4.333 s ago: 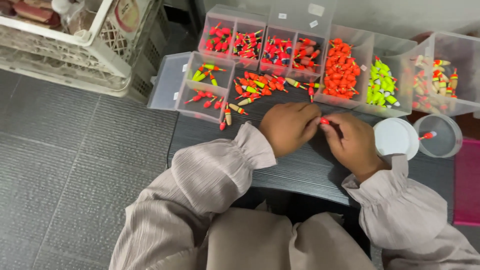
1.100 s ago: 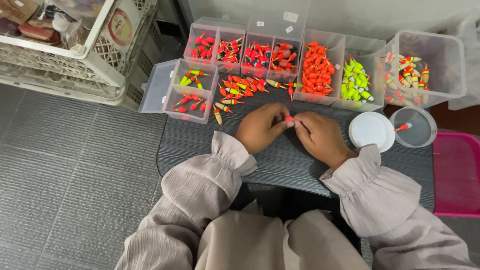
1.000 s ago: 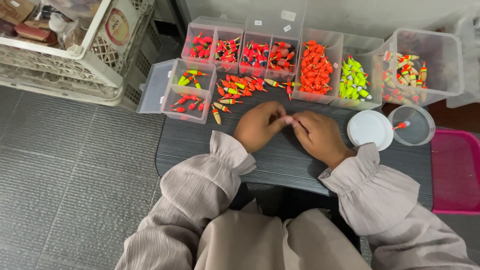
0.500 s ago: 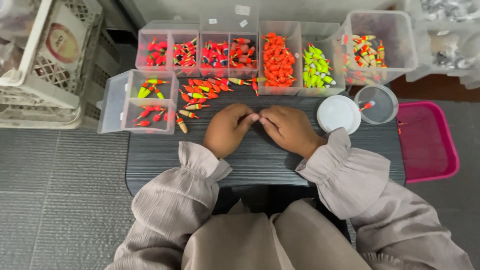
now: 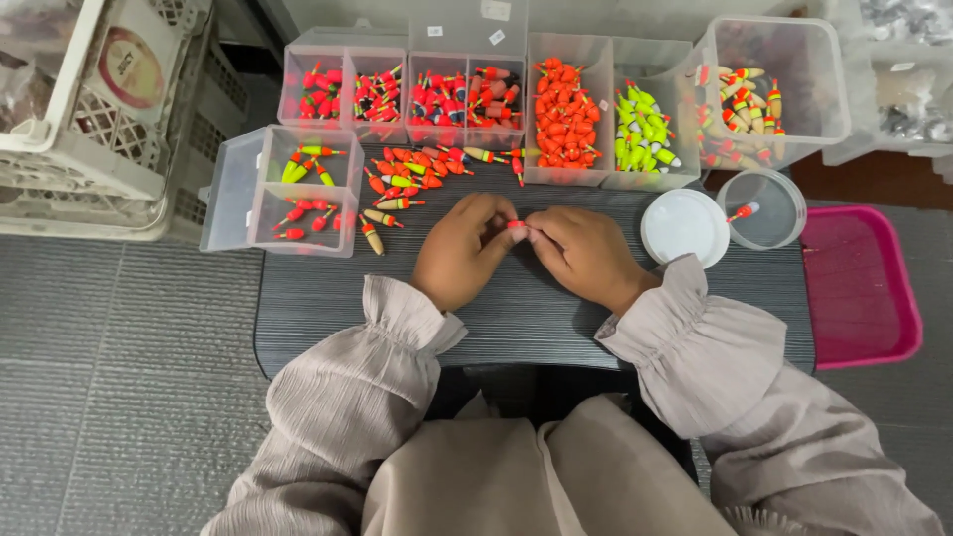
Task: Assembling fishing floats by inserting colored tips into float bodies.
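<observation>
Float (image 5: 516,225), small red, pinched between fingertips of left hand (image 5: 465,250) and right hand (image 5: 586,253), mid-table (image 5: 516,313). Likely light, stiff, slick; best gripped at body. Loose floats (image 5: 417,174) at eleven o'clock, white lid (image 5: 684,226) at three o'clock.

My left hand (image 5: 465,248) and right hand (image 5: 586,254) meet fingertip to fingertip over the dark wood-grain tabletop (image 5: 516,318), pinching one small red float (image 5: 516,225) between them. Loose red and yellow floats (image 5: 412,174) lie scattered just beyond my left hand. Clear plastic compartment boxes (image 5: 556,60) line the far edge. A round white lid (image 5: 683,225) sits near my right hand, beside a pink tray (image 5: 859,288).
</observation>
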